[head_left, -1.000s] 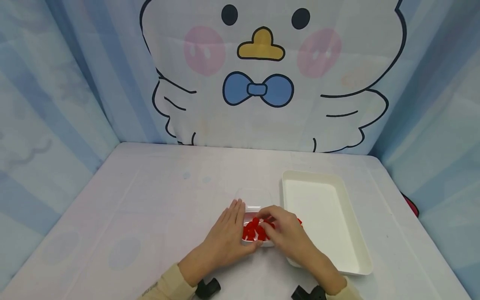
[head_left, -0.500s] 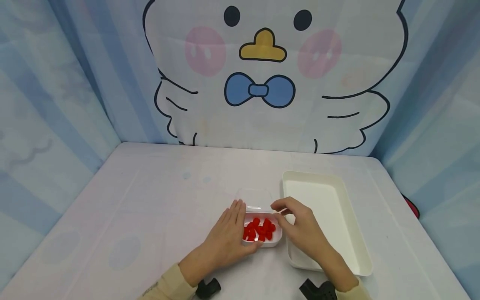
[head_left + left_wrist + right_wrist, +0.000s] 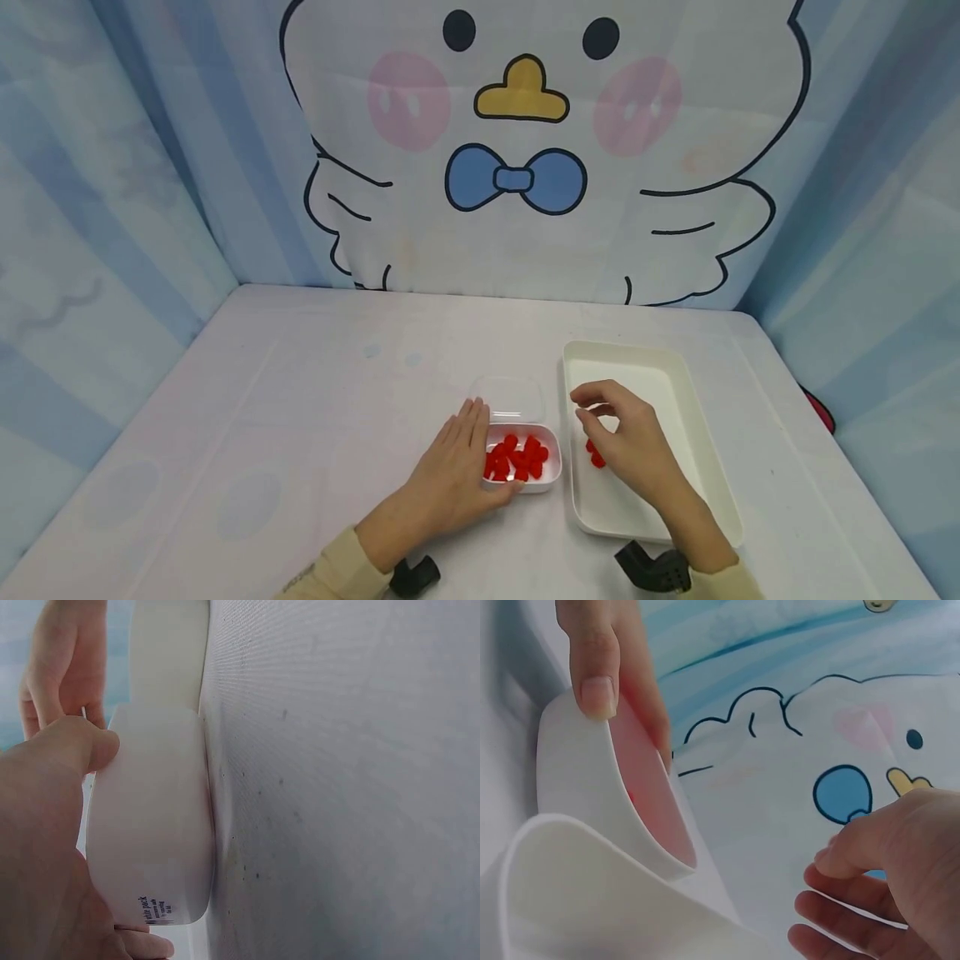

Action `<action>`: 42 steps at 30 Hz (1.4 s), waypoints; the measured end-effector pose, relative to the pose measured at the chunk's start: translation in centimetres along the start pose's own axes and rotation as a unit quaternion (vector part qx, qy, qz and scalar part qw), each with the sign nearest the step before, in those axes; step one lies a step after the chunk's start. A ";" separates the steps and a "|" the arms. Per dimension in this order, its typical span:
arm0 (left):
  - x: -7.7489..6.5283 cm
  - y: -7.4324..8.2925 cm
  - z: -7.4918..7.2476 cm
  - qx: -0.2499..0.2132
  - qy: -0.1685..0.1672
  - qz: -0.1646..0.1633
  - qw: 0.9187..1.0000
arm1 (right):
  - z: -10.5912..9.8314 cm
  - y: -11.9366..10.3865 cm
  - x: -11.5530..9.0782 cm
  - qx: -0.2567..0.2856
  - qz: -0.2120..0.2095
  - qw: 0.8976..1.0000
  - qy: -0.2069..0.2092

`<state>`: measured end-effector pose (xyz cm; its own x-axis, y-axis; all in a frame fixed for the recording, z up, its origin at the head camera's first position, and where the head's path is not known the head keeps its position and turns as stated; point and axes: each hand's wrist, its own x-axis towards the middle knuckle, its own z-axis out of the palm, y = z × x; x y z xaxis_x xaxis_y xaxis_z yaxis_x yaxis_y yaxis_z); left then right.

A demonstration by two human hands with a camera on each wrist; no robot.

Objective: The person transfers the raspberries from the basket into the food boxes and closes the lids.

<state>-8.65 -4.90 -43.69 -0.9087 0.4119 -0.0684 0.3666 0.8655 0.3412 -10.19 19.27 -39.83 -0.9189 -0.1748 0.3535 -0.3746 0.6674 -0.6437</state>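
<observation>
In the head view, a small white container [image 3: 542, 483] holds several small red pieces [image 3: 517, 457]. My left hand [image 3: 448, 479] holds it at its near left corner, the straight fingers along the left wall. The left thumb [image 3: 101, 750] presses on the near rim in the left wrist view. Above the white tray [image 3: 690, 467] my right hand [image 3: 630, 437] hovers with loosely bent fingers, thumb and forefinger apart, nothing visible between them. Red pieces [image 3: 597, 459] lie in the tray just left of that hand, partly hidden by it.
A clear plastic lid [image 3: 510, 400] stands behind the white container. The tray's left rim runs close beside the container. A patterned cloth backdrop [image 3: 517, 250] rises behind the table [image 3: 322, 375], with blue curtains [image 3: 862, 250] at the sides.
My right hand has moved right, from inside the white container to over the tray, uncovering red pieces in both. The left hand has stayed on the container.
</observation>
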 end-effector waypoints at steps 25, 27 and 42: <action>-0.1 0.1 0.3 -0.004 0.014 0.005 1.000 | -0.7 3.6 -1.3 -0.032 0.080 0.996 -0.025; 0.0 0.2 0.3 -0.004 0.017 0.007 1.000 | -0.7 3.8 -1.3 -0.028 0.084 0.996 -0.030; 0.0 0.0 0.3 -0.009 0.020 0.012 1.000 | 0.0 3.7 -1.1 -0.037 0.124 0.988 -0.084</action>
<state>-8.58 -4.82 -43.94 -0.9067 0.4211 -0.0233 0.3855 0.8499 0.3592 -10.52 21.88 -42.63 -0.9912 -0.1127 0.0699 -0.1311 0.7541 -0.6435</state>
